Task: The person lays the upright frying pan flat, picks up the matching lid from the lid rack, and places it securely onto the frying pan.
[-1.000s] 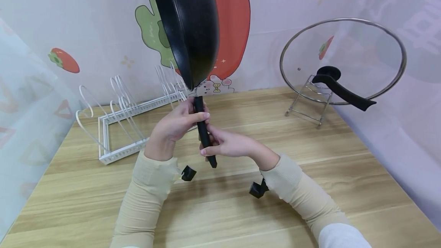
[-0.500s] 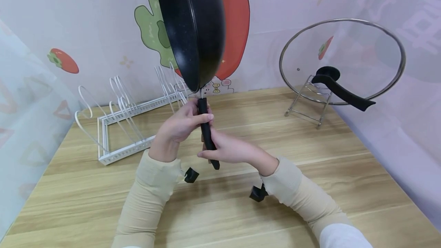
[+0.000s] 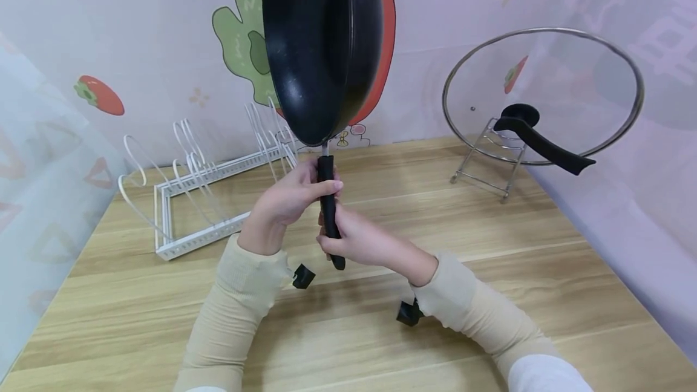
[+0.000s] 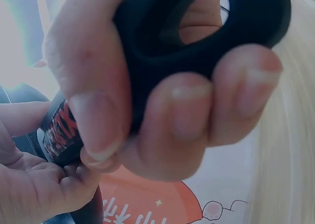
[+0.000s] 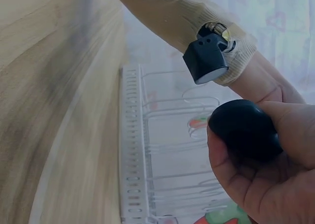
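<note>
A deep black wok is held up over the table, its long black handle pointing down. The wok's hollow inside faces left, and its top runs out of the head view. My left hand grips the upper handle, thumb laid across it. Lower down, my right hand holds the same handle close to its end. In the left wrist view, curled fingers wrap the handle's end with its hanging hole, and red lettering shows farther along. The right wrist view shows the rounded handle end in the grasp.
A white wire rack with upright loops stands on the left of the wooden table. At the right, a glass lid with a black handle leans on a small metal stand. A printed wall cloth hangs behind.
The wok has shifted slightly right and turned about its handle, so more of its inside shows. Both hands keep hold of the handle; the left hand has moved a little right with it.
</note>
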`<state>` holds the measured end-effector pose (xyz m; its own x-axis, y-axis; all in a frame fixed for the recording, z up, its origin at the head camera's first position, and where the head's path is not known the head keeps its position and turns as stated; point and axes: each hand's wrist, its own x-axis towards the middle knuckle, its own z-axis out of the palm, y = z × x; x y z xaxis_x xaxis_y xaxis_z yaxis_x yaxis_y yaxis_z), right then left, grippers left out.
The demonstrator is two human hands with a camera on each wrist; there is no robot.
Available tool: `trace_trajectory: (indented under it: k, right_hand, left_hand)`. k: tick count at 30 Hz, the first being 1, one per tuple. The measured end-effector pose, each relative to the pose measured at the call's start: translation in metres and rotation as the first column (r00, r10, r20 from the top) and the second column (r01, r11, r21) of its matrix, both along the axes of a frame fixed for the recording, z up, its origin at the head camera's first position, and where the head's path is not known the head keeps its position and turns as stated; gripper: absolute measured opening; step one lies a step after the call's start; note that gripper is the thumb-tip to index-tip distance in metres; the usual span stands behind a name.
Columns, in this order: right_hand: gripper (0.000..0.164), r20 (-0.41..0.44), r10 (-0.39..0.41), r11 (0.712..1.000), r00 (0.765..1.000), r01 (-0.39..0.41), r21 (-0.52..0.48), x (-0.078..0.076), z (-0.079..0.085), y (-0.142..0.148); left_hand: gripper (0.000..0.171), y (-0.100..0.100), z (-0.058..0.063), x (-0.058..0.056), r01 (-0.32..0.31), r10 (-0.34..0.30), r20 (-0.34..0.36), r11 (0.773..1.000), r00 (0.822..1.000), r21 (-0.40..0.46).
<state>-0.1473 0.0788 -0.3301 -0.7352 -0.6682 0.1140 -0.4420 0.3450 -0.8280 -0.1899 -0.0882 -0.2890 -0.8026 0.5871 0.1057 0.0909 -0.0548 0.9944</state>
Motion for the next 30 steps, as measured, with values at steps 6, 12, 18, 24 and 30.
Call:
trace_trajectory:
  k: [6, 12, 18, 24, 30]
  right_hand:
    - [0.018, -0.083, -0.027, 1.000, 0.996, 0.027, -0.011, 0.000, -0.002, 0.001]
    - [0.014, -0.033, -0.005, 0.999, 0.999, 0.004, -0.035, 0.002, -0.004, 0.003]
    - [0.008, 0.065, 0.023, 0.995, 0.998, -0.017, -0.097, 0.005, -0.006, 0.004]
    - [0.008, 0.085, 0.040, 0.991, 0.996, -0.028, -0.133, 0.007, -0.007, 0.008]
    - [0.013, 0.108, 0.048, 0.989, 0.993, -0.032, -0.148, 0.007, -0.009, 0.012]
  left_hand:
    - [0.021, -0.001, -0.003, -0.003, 0.027, -0.027, 0.001, 1.000, 1.000, 0.008]
    - [0.023, -0.003, -0.007, -0.005, 0.110, -0.109, -0.015, 0.992, 0.994, 0.062]
    - [0.026, -0.004, -0.011, -0.007, 0.185, -0.183, -0.030, 0.977, 0.983, 0.102]
    - [0.032, -0.004, -0.012, -0.008, 0.230, -0.228, -0.025, 0.966, 0.973, 0.121]
    - [0.035, -0.002, -0.012, -0.007, 0.237, -0.235, -0.027, 0.965, 0.972, 0.117]
